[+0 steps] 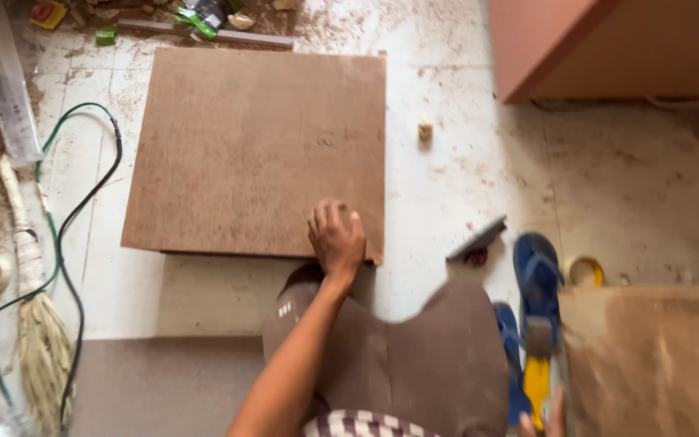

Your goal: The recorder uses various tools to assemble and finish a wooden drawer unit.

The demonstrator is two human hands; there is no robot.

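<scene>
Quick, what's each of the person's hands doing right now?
Left hand: open, fingers and palm pressed on the near edge of the brown board.
Right hand: only a sliver shows at the frame's bottom edge, beside a yellow-handled tool; its grip cannot be told.

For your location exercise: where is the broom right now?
In the head view the broom lies on the floor at the far left, beside the green and black cables, left of the brown board under the left hand.
</scene>
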